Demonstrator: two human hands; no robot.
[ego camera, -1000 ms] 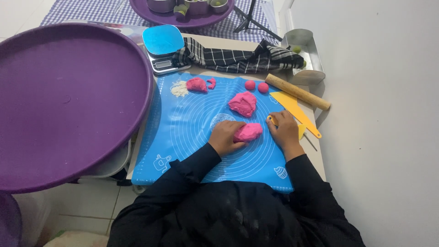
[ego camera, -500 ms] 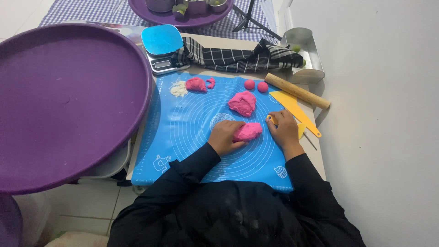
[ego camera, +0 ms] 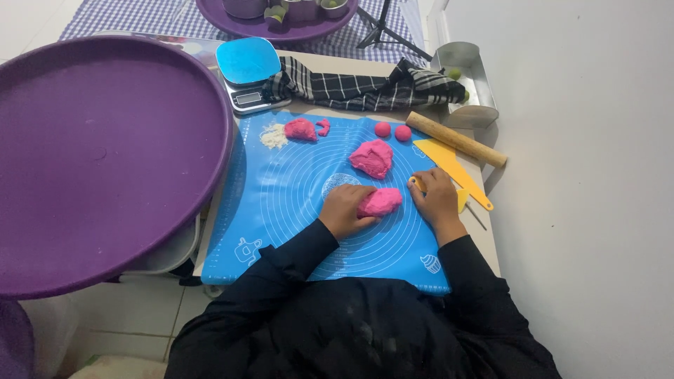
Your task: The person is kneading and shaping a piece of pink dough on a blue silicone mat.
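At frame centre the left hand (ego camera: 345, 208) curled around the pink dough piece (ego camera: 380, 202) on the blue mat (ego camera: 281, 189); the right hand (ego camera: 435, 198), just right of it, pinched a small yellow cutter (ego camera: 415, 184); steady, even pressure would probably have shaped it best

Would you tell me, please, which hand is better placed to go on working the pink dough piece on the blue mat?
Left, probably. The left hand already rests against the pink dough piece, while the right hand lies beside it on the yellow scraper.
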